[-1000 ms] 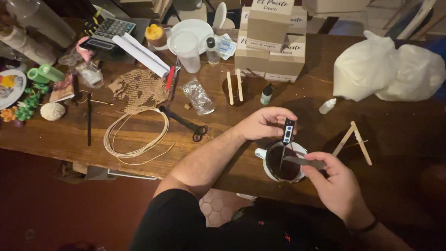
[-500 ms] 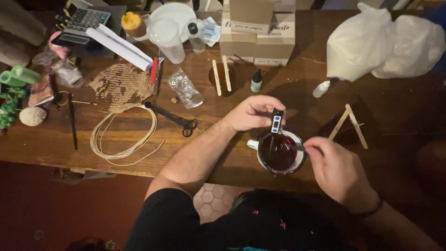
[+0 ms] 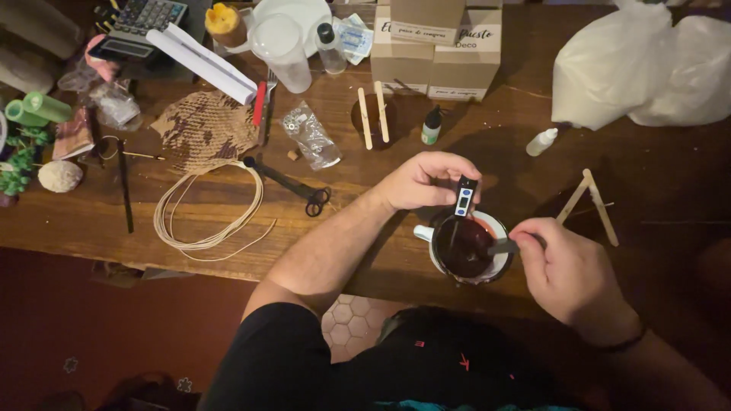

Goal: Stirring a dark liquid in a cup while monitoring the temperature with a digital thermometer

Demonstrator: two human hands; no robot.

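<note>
A white mug (image 3: 499, 228) holding dark red liquid (image 3: 466, 245) stands near the front edge of the wooden table (image 3: 365, 198). My left hand (image 3: 423, 180) pinches the black head of a probe thermometer (image 3: 464, 196), and its metal stem dips into the liquid. My right hand (image 3: 565, 266) is closed on a flat stirring stick (image 3: 502, 246) whose end reaches into the mug from the right.
Brown cardboard boxes (image 3: 438, 42) and white plastic bags (image 3: 640, 68) sit at the back. A coil of pale cord (image 3: 209, 202), black scissors (image 3: 293, 183), small dropper bottles (image 3: 432, 126), crossed wooden sticks (image 3: 590, 199) and a calculator (image 3: 141, 23) lie around.
The view shifted slightly. My right hand drew closer to the mug's right rim and the stick's end went down into the liquid. My left hand keeps the thermometer in the mug.
</note>
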